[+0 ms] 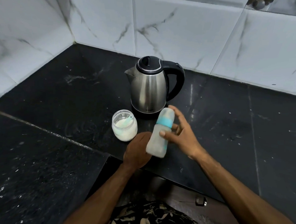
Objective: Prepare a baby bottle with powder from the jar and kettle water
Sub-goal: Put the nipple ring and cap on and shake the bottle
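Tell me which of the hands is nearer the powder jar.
Left. The left hand sits just below and right of the jar, nearly touching it. The right hand is farther right, beyond the bottle it grips.

**My black counter and what sits on it**

My black stone counter (60, 95) fills the tiled corner, flecked with white specks and smears. The steel kettle (149, 88) stands on it, lid closed, spout pointing left. Just in front of the kettle and to its left, my open jar (124, 126) of white powder rests on the stone.
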Demonstrator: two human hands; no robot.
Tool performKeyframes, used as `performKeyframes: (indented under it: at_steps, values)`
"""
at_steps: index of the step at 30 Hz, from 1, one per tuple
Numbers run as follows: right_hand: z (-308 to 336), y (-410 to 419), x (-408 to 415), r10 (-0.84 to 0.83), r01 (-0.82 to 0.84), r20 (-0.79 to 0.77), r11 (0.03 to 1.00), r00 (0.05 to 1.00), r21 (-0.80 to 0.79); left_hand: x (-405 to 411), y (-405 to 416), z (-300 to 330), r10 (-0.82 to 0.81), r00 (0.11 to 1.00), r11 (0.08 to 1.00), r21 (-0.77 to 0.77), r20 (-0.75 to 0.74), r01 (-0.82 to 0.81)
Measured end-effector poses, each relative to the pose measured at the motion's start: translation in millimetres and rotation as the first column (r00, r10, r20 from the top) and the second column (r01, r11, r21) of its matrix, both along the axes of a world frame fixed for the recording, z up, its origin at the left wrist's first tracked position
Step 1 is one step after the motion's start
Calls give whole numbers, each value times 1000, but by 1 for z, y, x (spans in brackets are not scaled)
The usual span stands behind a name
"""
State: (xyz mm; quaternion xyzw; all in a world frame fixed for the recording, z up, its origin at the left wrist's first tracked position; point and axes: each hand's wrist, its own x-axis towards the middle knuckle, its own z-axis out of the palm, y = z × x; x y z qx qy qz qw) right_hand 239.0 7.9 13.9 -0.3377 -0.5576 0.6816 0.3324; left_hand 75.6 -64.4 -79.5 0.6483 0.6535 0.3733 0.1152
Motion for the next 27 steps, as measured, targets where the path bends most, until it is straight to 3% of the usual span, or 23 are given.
performKeyframes:
  at_steps: [2,5,7,9,12,13,16,18,20,23,24,27]
  values:
    - [-2,3,1,-3,3,15,1000,1000,19,-1,0,0,-4,1000,1000,-23,-14,4]
    - [7,24,5,-296,291,-135,955,946,-59,-2,1,-3,4,1000,999,-36,-18,-5]
    - [10,29,7,-360,348,-192,933,913,-95,-2,2,-4,5,1000,999,-39,-20,-5]
    - [10,19,6,-245,243,-115,969,963,-34,-2,2,-2,1,1000,1000,-13,-22,-2]
    - [0,2,4,51,-54,47,996,998,64,0,0,1,-23,1000,1000,-15,-10,22]
    - [0,2,3,43,-46,40,997,998,69,-1,0,2,-35,999,999,-19,-5,35]
    - [8,16,3,-247,246,-103,969,963,-29,-2,1,-1,-19,1000,1000,-17,-13,19]
    - [9,21,3,-367,353,-180,930,913,-104,-1,1,-3,-10,1000,999,-38,-19,10]
    - [7,14,1,-297,285,-163,954,941,-95,-1,1,-1,18,1000,999,-30,-12,-18]
    - [-1,-3,0,22,-21,-11,999,1000,29,0,0,5,5,1000,1000,-22,-17,-5]
    - [-2,-2,1,41,-42,8,998,999,41,0,0,4,-11,999,1000,-16,-39,11]
    - [8,15,4,-219,217,-106,976,970,-30,-2,2,-2,-7,1000,1000,-10,-31,7]
